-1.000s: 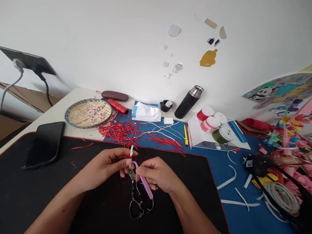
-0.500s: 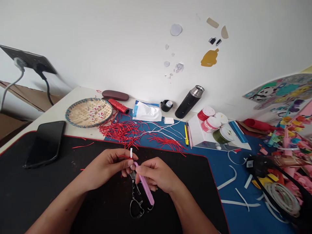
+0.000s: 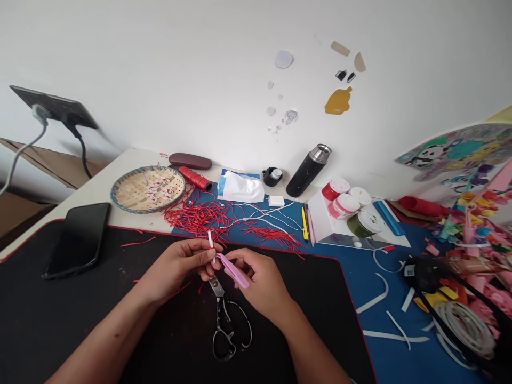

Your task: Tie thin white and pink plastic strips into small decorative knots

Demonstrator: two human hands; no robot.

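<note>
A person is working over a black desk mat (image 3: 80,320) with both bare hands held close together above it. The left hand (image 3: 180,265) is pinching a small white strip (image 3: 210,240) between thumb and fingertips, the strip standing nearly upright above the grip. The right hand (image 3: 260,282) is pressing its fingers together on a pink strip (image 3: 234,271), which is slanting toward the left hand, its far end just beside the left fingertips. Whether a fine red strand is also caught in either grip is too small to tell.

Directly below the hands, a pair of steel scissors (image 3: 226,320) is lying on the mat, closed, with blades pointing up toward the left hand. Loose red strands (image 3: 198,218) are spreading across a blue mat (image 3: 360,298) just beyond the black one, with white strips (image 3: 374,298) scattered to the right. A woven basket (image 3: 148,189) is sitting on the white desk (image 3: 136,157) beside a red spool (image 3: 195,178), and a black phone (image 3: 78,240) is lying at the far left of the black mat. A black thermos (image 3: 308,170) is standing near a group of paint jars (image 3: 340,194) against the wall.
</note>
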